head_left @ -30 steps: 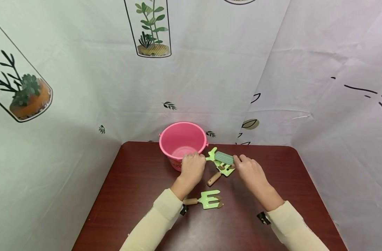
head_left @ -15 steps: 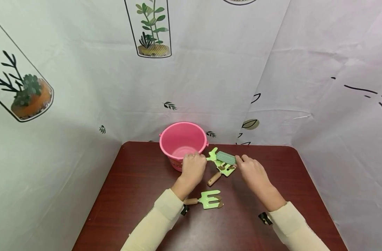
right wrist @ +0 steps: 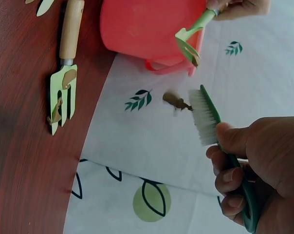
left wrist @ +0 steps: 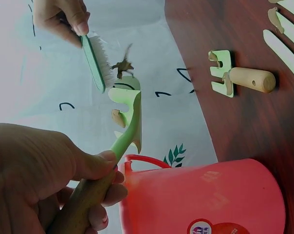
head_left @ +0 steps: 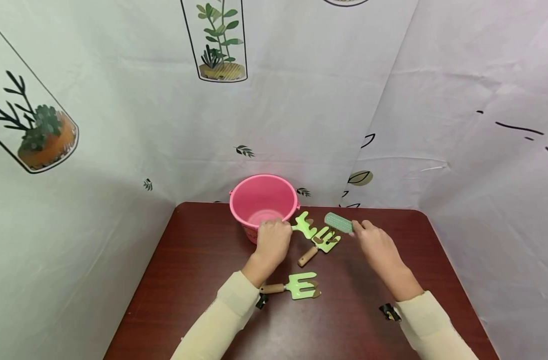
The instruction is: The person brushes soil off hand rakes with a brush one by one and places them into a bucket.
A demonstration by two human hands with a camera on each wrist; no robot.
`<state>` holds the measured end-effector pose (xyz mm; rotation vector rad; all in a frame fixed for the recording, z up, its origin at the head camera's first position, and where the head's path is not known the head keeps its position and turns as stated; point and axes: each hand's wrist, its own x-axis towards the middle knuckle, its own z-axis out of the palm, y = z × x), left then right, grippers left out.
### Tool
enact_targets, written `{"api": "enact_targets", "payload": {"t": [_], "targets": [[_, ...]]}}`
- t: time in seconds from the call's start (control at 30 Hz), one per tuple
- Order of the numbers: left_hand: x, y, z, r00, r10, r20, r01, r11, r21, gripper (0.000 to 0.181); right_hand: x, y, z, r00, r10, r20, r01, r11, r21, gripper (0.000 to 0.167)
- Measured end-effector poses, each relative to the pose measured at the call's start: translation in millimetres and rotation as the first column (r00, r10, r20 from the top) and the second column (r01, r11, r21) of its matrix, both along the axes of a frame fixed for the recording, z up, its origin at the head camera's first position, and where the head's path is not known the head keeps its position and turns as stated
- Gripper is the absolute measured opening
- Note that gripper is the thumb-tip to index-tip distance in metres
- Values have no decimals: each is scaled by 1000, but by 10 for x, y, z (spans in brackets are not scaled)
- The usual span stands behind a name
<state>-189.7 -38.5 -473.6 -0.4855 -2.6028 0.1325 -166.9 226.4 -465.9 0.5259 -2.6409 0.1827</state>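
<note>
My left hand (head_left: 274,242) grips the wooden handle of a green garden fork (left wrist: 130,119), held up beside the pink bucket (head_left: 263,200). A brown patch clings to one tine. My right hand (head_left: 382,250) holds a green brush (right wrist: 210,114) by its handle, its white bristles turned toward the fork and a gap between them. In both wrist views a blurred brown piece (right wrist: 176,100) is in the air by the bristles. A second green fork (head_left: 325,241) and a third (head_left: 301,286) lie on the table, both with brown patches.
The dark red wooden table (head_left: 188,280) is walled by white printed cloth (head_left: 301,115) at the back and sides. The bucket stands near the back edge, just beyond my left hand.
My right hand has drawn the brush to the right, off the held fork. The fork's tines, earlier partly covered by the brush, now show in the head view. My left hand has barely moved.
</note>
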Motion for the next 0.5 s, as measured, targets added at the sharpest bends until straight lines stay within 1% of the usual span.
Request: {"api": "enact_targets", "payload": {"t": [0.23, 0.5], "targets": [[5, -18, -19, 999, -20, -25, 20, 1000, 8, 14, 3, 34, 6, 999, -22, 44, 23, 999, -31, 27], [17, -10, -40, 1000, -19, -5, 19, 1000, 17, 12, -11, 38, 5, 998, 12, 56, -6, 993, -116, 31]]}}
